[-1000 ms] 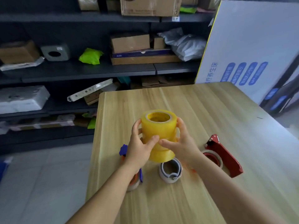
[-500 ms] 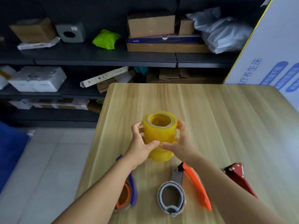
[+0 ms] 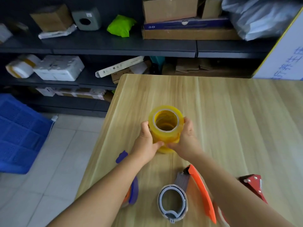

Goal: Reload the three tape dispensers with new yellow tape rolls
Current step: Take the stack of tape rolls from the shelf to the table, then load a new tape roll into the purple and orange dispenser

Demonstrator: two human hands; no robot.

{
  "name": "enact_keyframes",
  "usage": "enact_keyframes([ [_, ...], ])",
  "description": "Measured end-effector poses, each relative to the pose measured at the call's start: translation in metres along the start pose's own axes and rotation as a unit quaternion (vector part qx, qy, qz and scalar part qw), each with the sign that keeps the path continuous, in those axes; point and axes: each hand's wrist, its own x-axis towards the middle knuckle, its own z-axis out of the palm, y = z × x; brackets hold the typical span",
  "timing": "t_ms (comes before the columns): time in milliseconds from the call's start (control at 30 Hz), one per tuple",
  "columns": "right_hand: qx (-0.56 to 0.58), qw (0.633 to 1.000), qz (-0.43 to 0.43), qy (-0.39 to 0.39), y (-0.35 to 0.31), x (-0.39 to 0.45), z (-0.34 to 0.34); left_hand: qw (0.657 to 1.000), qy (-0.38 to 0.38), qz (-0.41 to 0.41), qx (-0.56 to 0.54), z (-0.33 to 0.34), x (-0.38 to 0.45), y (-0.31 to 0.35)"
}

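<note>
writing: "KB161" on a dark blue box [image 3: 186, 25] on the shelf, seen upside down; blue characters on white board [image 3: 288, 63], unreadable
tape stack [image 3: 165, 128]: translucent yellow rolls stacked upright, hollow core open upward, long axis vertical, base on the table [image 3: 229, 120] at left-centre
left hand [image 3: 146, 143]: fingers wrapped on stack's left side, thumb pressed low at front
right hand [image 3: 185, 138]: fingers wrapped on right side, thumb low, near left thumb
dispensers: orange-handled dispenser [image 3: 182, 195] with grey ring, handle pointing away; blue dispenser [image 3: 131, 185] under left forearm; red dispenser [image 3: 254, 185] at right
</note>
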Motion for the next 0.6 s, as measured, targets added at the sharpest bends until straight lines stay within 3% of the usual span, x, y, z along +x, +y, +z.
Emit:
enact_keyframes([
  [133, -0.093, 0.995, 0.034, -0.027, -0.012, -0.011, -0.002, 0.983, -0.012, -0.006, 0.182, -0.013, -0.015, 0.015],
  [233, -0.151, 0.986, 0.055, -0.048, -0.021, -0.031, -0.001, 0.965, -0.042, 0.007, 0.259, -0.025, -0.031, 0.015],
  [433, -0.227, 0.973, 0.015, -0.042, -0.045, -0.085, 0.025, 0.953, -0.061, 0.051, 0.293, -0.052, -0.077, -0.014],
  [600, -0.222, 0.97, -0.016, -0.094, -0.066, -0.12, 0.07, 0.961, -0.065, 0.044, 0.266, -0.074, -0.112, -0.065],
])
